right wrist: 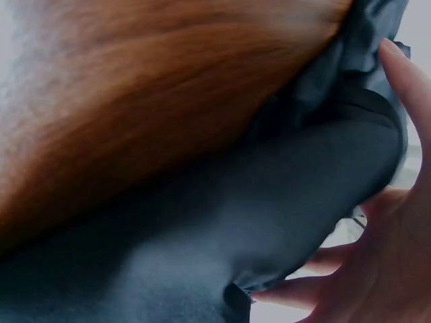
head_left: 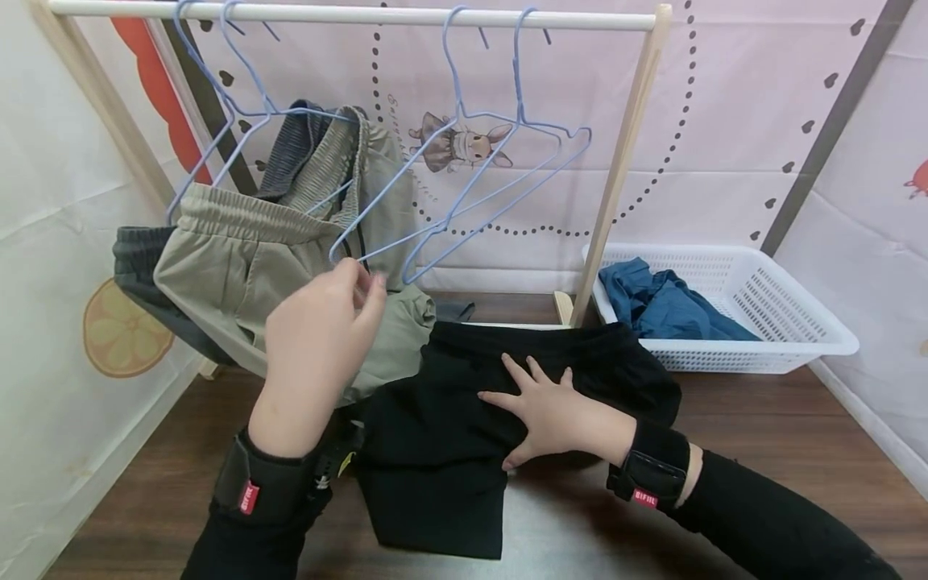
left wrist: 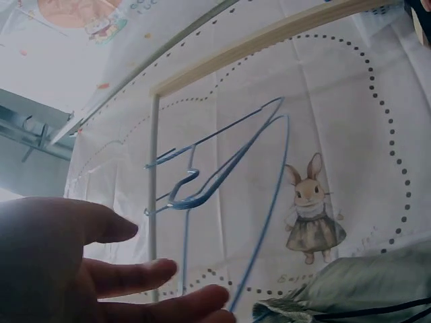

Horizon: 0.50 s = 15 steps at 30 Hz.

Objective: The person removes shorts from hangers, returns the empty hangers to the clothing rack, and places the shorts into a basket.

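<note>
In the head view, black shorts [head_left: 435, 435] lie on the table, one leg towards me. My right hand [head_left: 558, 411] rests on them with its fingers spread; the right wrist view shows the dark cloth [right wrist: 269, 195] beside those fingers. Raised at the left, my left hand [head_left: 319, 338] is at the lower corner of a blue wire hanger [head_left: 395, 181]. In the left wrist view its thumb and fingers [left wrist: 135, 276] stand apart, close to the hanger wire. A second blue hanger [head_left: 471, 189] hangs bare to the right of the first.
A white rail [head_left: 362, 14] on wooden posts carries the hangers. Khaki shorts [head_left: 239, 250] and dark grey shorts [head_left: 141, 258] hang at the left. A white plastic basket [head_left: 797, 322] with blue cloth [head_left: 667, 302] stands at the right, beyond the post [head_left: 619, 161].
</note>
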{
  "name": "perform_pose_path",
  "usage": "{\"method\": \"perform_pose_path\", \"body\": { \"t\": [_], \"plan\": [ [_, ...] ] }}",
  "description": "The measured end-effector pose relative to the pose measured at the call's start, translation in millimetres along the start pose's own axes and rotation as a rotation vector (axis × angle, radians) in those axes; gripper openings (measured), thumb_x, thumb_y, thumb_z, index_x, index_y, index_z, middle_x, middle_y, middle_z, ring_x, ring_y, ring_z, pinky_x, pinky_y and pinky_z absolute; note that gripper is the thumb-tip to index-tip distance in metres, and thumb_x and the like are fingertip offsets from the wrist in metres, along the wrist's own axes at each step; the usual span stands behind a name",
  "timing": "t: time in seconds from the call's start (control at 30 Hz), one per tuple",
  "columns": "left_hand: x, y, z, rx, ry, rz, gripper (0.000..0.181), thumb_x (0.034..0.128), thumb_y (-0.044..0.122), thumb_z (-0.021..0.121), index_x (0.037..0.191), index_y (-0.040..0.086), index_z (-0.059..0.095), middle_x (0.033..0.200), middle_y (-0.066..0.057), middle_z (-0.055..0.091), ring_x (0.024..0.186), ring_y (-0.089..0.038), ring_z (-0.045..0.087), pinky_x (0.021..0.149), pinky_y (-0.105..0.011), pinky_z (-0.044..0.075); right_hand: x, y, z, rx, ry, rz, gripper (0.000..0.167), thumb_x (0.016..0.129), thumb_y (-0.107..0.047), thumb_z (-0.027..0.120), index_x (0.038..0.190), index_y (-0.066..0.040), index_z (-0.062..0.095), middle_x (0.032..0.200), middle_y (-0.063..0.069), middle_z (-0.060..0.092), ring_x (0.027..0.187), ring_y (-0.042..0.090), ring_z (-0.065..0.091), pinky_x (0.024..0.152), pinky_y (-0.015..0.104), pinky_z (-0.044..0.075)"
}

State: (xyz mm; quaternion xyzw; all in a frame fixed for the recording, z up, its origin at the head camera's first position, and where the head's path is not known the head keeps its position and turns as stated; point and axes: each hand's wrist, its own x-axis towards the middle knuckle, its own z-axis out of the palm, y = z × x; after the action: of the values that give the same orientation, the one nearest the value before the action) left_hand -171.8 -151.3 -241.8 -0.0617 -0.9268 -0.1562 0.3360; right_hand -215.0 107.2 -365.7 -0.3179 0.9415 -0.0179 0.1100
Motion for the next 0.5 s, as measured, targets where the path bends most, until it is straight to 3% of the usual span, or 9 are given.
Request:
{"method": "perform_pose_path", "body": {
  "t": [0.1, 0.23, 0.4, 0.5],
  "plan": [
    [0.9, -0.6, 5.5, 0.006, -0.143, -0.037, 0.031, 0.1007, 0.037, 0.048, 0.097, 0.009, 0.059, 0.066, -0.005, 0.054, 0.054, -0.021, 0.05, 0.046, -0.036, 0.037, 5.3, 3, 4, 0.001, -0.03, 0.02, 0.094, 0.07, -0.064, 0.078, 0.15, -0.039, 0.035, 0.162, 0.013, 0.003, 0.142, 0.048, 0.012, 0.091, 0.081, 0.02],
    [2.4, -1.5, 15.9, 0.012, -0.267, -0.061, 0.034, 0.101, 0.04, 0.047, 0.103, 0.008, 0.059, 0.066, -0.004, 0.053, 0.056, -0.021, 0.052, 0.05, -0.037, 0.04, 12.9, 7, 7, 0.005, -0.058, 0.03, 0.091, 0.072, -0.057, 0.08, 0.149, -0.038, 0.036, 0.161, 0.013, 0.004, 0.142, 0.049, 0.014, 0.09, 0.079, 0.026],
    [3.6, -1.8, 28.0, 0.024, -0.336, -0.059, 0.035, 0.1008, 0.042, 0.047, 0.103, 0.009, 0.057, 0.066, -0.004, 0.054, 0.059, -0.023, 0.055, 0.052, -0.039, 0.042, 18.7, 12, 8, 0.003, -0.068, 0.016, 0.074, 0.083, -0.042, 0.077, 0.148, -0.035, 0.041, 0.161, 0.013, 0.007, 0.141, 0.049, 0.017, 0.092, 0.067, 0.039],
    [4.0, -1.9, 33.1, 0.019, -0.354, -0.053, 0.034, 0.1008, 0.042, 0.047, 0.102, 0.01, 0.057, 0.068, -0.005, 0.058, 0.064, -0.025, 0.058, 0.055, -0.041, 0.044, 18.7, 16, 8, -0.035, -0.024, -0.028, 0.061, 0.091, -0.029, 0.071, 0.146, -0.029, 0.046, 0.16, 0.017, 0.013, 0.138, 0.05, 0.024, 0.094, 0.057, 0.044]
  ]
}}
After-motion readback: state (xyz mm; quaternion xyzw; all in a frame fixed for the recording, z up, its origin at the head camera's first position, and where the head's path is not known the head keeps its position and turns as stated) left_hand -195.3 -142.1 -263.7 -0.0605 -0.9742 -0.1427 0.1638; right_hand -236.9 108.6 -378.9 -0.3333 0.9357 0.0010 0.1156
